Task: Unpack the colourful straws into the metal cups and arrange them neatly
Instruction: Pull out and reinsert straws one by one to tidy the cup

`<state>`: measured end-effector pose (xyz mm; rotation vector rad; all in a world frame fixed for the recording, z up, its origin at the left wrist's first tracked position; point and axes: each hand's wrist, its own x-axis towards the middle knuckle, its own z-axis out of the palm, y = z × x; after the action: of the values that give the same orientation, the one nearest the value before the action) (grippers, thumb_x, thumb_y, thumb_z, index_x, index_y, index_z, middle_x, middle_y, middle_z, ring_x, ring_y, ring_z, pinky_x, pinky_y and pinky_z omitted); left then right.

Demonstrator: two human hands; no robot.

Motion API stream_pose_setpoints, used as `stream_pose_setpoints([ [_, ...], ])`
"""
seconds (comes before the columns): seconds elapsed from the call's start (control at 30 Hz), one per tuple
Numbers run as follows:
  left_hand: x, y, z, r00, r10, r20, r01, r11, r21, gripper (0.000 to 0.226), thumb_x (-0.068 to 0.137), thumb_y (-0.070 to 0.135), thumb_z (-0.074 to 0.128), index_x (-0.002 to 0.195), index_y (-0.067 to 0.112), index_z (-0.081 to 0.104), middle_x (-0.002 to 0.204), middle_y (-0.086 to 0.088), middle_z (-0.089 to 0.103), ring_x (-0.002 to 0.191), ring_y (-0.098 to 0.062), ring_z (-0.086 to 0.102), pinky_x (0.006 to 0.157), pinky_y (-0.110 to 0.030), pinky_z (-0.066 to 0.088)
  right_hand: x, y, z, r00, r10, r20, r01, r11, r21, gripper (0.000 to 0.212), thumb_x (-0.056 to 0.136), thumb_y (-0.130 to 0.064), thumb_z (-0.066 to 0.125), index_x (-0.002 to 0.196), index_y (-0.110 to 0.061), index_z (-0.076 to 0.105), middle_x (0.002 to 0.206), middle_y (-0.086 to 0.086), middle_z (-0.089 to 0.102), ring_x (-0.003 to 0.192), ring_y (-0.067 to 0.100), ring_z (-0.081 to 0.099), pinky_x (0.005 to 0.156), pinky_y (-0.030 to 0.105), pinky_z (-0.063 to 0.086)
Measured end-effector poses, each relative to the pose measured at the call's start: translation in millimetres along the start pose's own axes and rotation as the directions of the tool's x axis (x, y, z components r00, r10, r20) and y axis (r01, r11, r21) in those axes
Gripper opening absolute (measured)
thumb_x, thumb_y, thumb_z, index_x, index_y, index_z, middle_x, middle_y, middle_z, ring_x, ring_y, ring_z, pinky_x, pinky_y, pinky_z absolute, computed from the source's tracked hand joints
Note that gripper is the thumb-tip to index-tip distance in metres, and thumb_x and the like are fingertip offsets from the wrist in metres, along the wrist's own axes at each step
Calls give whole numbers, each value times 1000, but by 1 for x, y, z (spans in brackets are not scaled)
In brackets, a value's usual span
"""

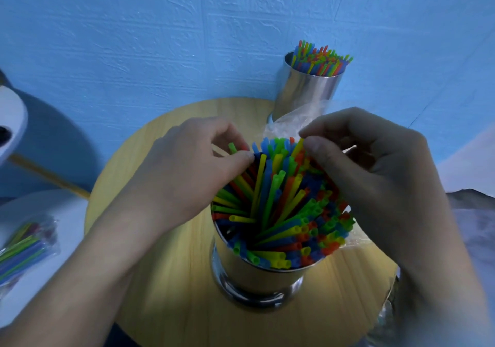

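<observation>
While bent over a round wooden table [166, 279], working with both hands at the near metal cup [257, 274]. Upright at the table's middle on a flared foot, and crammed with colourful straws [284, 207] in green, yellow, blue and orange, fanned out unevenly and leaning every way past the rim. At the far left of that bundle, the left hand [187, 170]: fingers curled, thumb and forefinger closed on the straw tops there, with a green straw [232, 147] poking up between them. At the far right of the bundle, the right hand [375, 164]: fingers curled as well, thumb and forefinger pinching the tip of a yellow straw [300, 146]. Between the two hands, only straw tops; no touching of one hand by the other.

Just behind the near cup, a crumpled clear plastic bag [289, 121], lying on the table and reaching the foot of the far metal cup [308, 89]. More clear plastic at the near cup's right side, under the right wrist; hard to tell whether part of the same bag. At the table's far edge, close to the blue wall [160, 38], that far cup, holding a second bunch of straws [321, 60], straighter and more level than the near lot. Off to the left, on a white surface [53, 204], a pack of straws [24, 242] in clear wrapping, well apart from both cups; sealed or opened, cannot tell.
</observation>
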<state>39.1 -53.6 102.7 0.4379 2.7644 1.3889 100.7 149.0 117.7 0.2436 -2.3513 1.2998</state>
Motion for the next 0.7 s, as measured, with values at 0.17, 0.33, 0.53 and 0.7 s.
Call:
stream_pose_setpoints([
  [0.17, 0, 2, 0, 999, 44, -5, -44, 999, -31, 10, 82, 50, 70, 85, 41, 70, 81, 22, 74, 75, -5, 74, 83, -49, 59, -1, 2, -2, 999, 19, 28, -18, 999, -29, 12, 90, -32, 65, 88, -36, 76, 85, -10, 72, 77, 16, 67, 63, 31, 54],
  [0.33, 2, 10, -1, 993, 93, -68, -95, 995, -31, 15, 76, 52, 67, 85, 41, 71, 88, 25, 72, 86, 1, 68, 84, -44, 57, 0, 4, -3, 999, 19, 43, -19, 1000, -11, 13, 92, -32, 63, 91, -35, 76, 86, -13, 72, 80, 14, 67, 63, 29, 53],
  [0.53, 6, 7, -2, 999, 41, 13, -42, 998, 40, 37, 66, 70, 63, 92, 45, 70, 92, 27, 69, 82, 4, 67, 83, -44, 58, -2, 5, -4, 999, 19, 43, -19, 1000, -8, 14, 93, -30, 62, 91, -34, 75, 88, -15, 71, 84, 14, 67, 66, 31, 54],
  [0.7, 7, 6, -2, 998, 61, 32, -62, 997, 49, 12, 79, 53, 70, 85, 43, 74, 80, 25, 71, 74, -3, 71, 82, -47, 58, -2, 6, -3, 999, 8, 42, -9, 1000, 3, 14, 94, -30, 62, 91, -34, 76, 87, -15, 71, 83, 15, 66, 67, 34, 53],
])
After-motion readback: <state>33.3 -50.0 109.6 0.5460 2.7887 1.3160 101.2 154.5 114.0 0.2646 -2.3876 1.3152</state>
